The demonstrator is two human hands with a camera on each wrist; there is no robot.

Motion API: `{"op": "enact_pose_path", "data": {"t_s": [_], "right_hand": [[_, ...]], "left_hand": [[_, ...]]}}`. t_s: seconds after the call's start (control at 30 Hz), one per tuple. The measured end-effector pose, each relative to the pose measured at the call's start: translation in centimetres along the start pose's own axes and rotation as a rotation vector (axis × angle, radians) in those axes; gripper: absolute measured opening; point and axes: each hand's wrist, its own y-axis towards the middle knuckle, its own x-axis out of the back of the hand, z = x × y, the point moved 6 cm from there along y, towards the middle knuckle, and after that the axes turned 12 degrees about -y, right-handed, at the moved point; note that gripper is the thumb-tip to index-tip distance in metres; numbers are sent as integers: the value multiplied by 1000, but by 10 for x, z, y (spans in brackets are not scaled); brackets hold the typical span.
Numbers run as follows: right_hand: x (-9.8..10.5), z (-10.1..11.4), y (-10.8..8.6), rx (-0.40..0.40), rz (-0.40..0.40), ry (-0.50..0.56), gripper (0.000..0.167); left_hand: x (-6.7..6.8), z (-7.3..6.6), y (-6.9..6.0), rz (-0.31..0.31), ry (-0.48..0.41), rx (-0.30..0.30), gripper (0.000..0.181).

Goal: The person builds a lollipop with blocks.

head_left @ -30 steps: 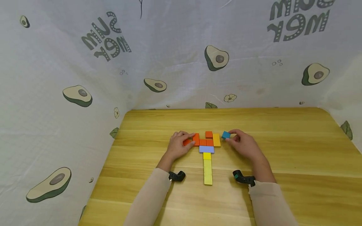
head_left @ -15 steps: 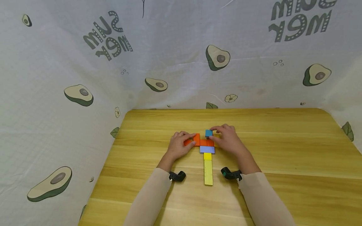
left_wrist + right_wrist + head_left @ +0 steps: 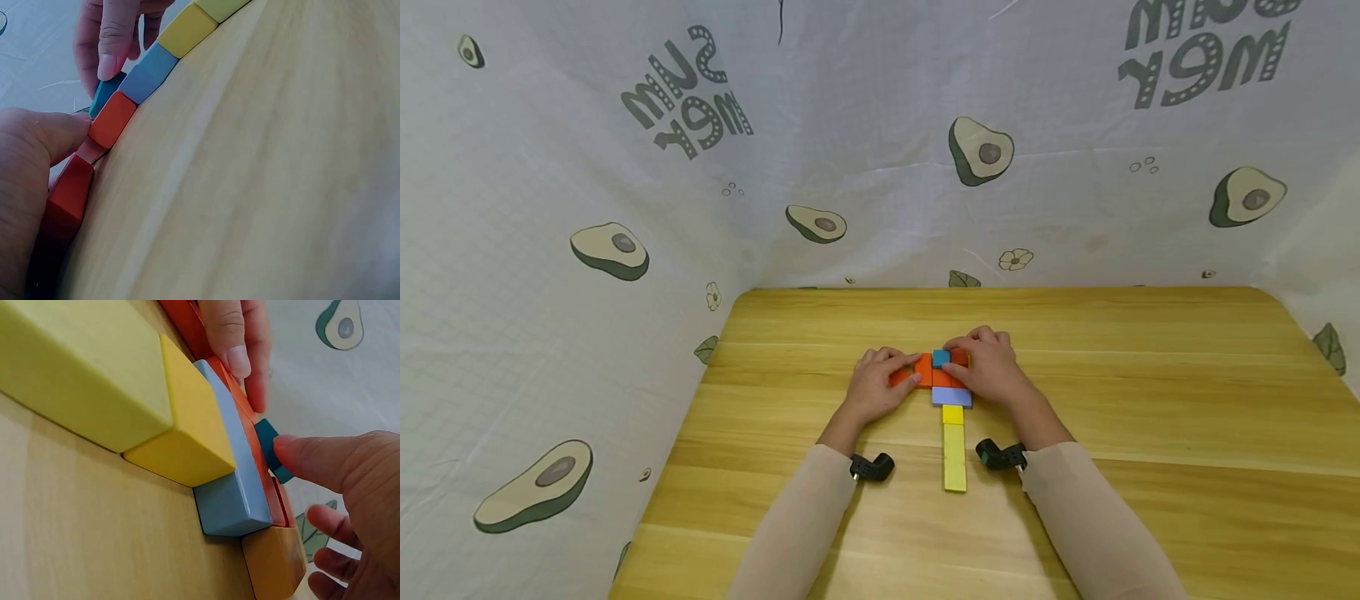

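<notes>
My left hand pinches an upright orange-red rectangular block between thumb and index finger. Another red block shows partly under that hand. Between thumb and index finger, my right hand holds a small blue block, just right of the orange-red one. A red square block lies partly behind the right fingers. Below the blue block sit small red blocks, then a lavender block. The right wrist view also has a yellow-orange block, covered by my hand in the head view.
A yellow square block and a long yellow-green block run in line toward me from the lavender one. They lie on a wooden table. A white cloth with avocado prints hangs behind and at the sides.
My right hand has carried the blue block leftward, over the red square, to beside the orange-red block. It now covers the yellow-orange block. My left hand has stayed in place.
</notes>
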Motion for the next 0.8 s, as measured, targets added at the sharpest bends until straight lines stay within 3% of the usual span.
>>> {"op": "enact_pose_path", "data": {"t_s": [0.8], "right_hand": [[-4, -5, 4, -5, 49, 46, 35]], "left_hand": [[0, -1, 4, 4, 13, 27, 45]]}}
